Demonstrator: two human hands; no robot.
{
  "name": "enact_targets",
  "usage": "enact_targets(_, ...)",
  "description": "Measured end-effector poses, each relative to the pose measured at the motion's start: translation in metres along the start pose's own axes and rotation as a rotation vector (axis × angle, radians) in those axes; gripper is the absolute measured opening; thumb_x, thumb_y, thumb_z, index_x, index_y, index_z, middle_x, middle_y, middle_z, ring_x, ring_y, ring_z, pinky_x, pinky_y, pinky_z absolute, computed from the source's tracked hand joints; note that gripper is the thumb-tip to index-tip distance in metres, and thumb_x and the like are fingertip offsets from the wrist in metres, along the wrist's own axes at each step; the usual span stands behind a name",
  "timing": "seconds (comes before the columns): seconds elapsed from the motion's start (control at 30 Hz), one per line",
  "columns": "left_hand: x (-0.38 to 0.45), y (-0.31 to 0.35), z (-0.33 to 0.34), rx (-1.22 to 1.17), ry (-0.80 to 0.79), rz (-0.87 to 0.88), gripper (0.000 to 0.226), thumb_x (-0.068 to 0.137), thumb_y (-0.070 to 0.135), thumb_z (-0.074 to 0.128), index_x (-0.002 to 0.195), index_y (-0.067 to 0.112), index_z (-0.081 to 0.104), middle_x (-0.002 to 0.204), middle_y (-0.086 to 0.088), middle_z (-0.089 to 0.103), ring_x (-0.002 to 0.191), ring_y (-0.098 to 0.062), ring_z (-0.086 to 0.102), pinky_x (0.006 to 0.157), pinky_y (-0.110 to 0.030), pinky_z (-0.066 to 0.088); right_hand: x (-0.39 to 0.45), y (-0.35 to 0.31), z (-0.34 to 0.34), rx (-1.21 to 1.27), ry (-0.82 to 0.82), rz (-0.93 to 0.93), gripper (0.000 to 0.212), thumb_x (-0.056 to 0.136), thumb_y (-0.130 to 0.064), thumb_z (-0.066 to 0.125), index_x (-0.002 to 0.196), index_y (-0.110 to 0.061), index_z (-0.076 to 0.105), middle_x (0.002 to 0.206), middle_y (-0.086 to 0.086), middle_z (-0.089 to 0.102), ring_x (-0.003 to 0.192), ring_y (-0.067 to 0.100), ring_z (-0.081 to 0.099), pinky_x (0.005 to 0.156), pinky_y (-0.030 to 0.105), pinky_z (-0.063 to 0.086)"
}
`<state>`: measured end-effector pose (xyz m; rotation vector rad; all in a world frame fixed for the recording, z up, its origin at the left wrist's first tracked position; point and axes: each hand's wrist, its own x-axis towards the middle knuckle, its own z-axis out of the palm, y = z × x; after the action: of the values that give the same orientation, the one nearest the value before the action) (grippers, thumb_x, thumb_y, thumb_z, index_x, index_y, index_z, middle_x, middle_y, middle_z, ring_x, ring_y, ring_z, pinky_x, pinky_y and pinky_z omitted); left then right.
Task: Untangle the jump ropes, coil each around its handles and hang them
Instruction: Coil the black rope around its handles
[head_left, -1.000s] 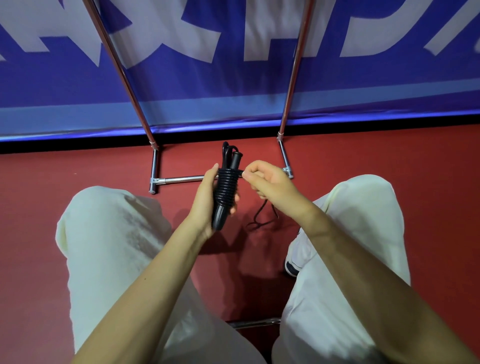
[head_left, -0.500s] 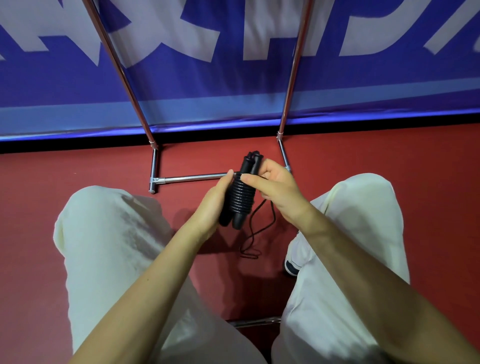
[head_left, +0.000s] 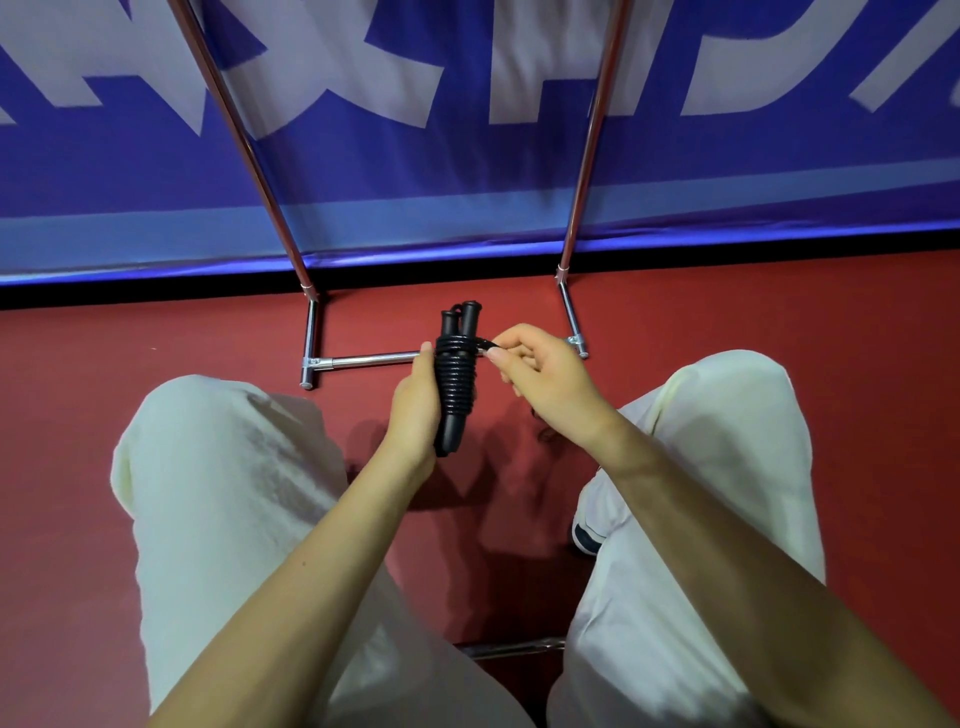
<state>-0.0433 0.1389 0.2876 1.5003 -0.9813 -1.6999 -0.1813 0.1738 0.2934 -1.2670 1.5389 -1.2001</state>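
A black jump rope (head_left: 455, 382) is held upright between my knees, its cord wound in tight turns around the two handles laid side by side. My left hand (head_left: 415, 410) grips the lower part of the handles from the left. My right hand (head_left: 545, 379) pinches the last short length of cord at the top of the coil, just right of the handles. The two handle ends stick up above the coil. No loose cord shows below.
A metal rack stands ahead, with a chrome base bar (head_left: 363, 359) on the red floor and two slanted poles (head_left: 249, 156) rising in front of a blue banner (head_left: 467, 197). My knees in pale trousers (head_left: 218, 467) flank the hands. A shoe (head_left: 587, 538) shows at the right.
The loose cord that hung below the hands has been wound up onto the handles. The right hand moved from the front of the coil to its upper right side, and the bundle stands straighter.
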Motion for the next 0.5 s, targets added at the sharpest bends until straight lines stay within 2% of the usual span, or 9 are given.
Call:
enact_targets(0.1, 0.0028, 0.0014, -0.0048, 0.006, -0.050, 0.036, 0.061, 0.095, 0.063, 0.039, 0.076, 0.014, 0.069, 0.064, -0.006, 0.065, 0.056, -0.017, 0.056, 0.059, -0.031, 0.043, 0.0017, 0.0000, -0.0050, -0.033, -0.019, -0.043, 0.026, 0.096, -0.007, 0.053, 0.078, -0.023, 0.062, 0.063, -0.009, 0.055, 0.062, 0.003, 0.050, 0.068, 0.025, 0.044)
enact_targets(0.17, 0.0033, 0.0007, -0.0080, -0.039, -0.127, 0.069, 0.061, 0.080, 0.076, 0.050, 0.076, 0.019, 0.071, 0.069, -0.006, 0.063, 0.059, -0.017, 0.055, 0.059, -0.031, 0.043, 0.0020, -0.0006, -0.0040, 0.030, -0.095, 0.005, 0.027, 0.098, -0.007, 0.048, 0.080, -0.018, 0.064, 0.059, -0.013, 0.048, 0.057, 0.001, 0.044, 0.063, 0.020, 0.039)
enact_targets(0.23, 0.0025, 0.0001, -0.0106, -0.080, -0.194, 0.095, 0.053, 0.070, 0.077, 0.057, 0.071, 0.026, 0.071, 0.071, -0.005, 0.061, 0.061, -0.016, 0.054, 0.058, -0.030, 0.042, 0.0007, -0.0023, -0.0033, 0.114, -0.189, 0.072, 0.029, 0.101, -0.004, 0.043, 0.081, -0.012, 0.062, 0.056, -0.011, 0.039, 0.050, 0.002, 0.034, 0.055, 0.019, 0.033)
enact_targets(0.33, 0.0005, 0.0021, -0.0108, -0.084, -0.215, 0.075, 0.041, 0.075, 0.066, 0.058, 0.074, 0.027, 0.072, 0.070, -0.003, 0.060, 0.060, -0.015, 0.053, 0.056, -0.027, 0.042, 0.0006, -0.0040, -0.0078, 0.161, -0.233, 0.109, 0.028, 0.102, -0.005, 0.042, 0.081, -0.008, 0.061, 0.055, -0.010, 0.033, 0.048, 0.004, 0.026, 0.049, 0.020, 0.021)
enact_targets(0.43, 0.0001, 0.0040, -0.0088, -0.098, -0.236, 0.065, 0.046, 0.093, 0.054, 0.050, 0.094, 0.011, 0.066, 0.067, -0.003, 0.059, 0.054, -0.012, 0.052, 0.051, -0.023, 0.041, -0.0003, -0.0060, -0.0096, 0.162, -0.197, 0.087, 0.026, 0.101, -0.007, 0.044, 0.082, -0.009, 0.062, 0.057, -0.008, 0.034, 0.047, 0.003, 0.027, 0.048, 0.016, 0.023)
enact_targets(0.5, -0.0038, 0.0077, -0.0074, -0.108, -0.272, 0.059, 0.048, 0.100, 0.048, 0.040, 0.093, 0.007, 0.064, 0.061, -0.003, 0.056, 0.046, -0.011, 0.048, 0.045, -0.021, 0.039, -0.0011, -0.0071, -0.0101, 0.144, -0.142, 0.052, 0.022, 0.099, -0.013, 0.050, 0.082, -0.012, 0.063, 0.059, -0.004, 0.035, 0.048, 0.003, 0.029, 0.048, 0.016, 0.025)
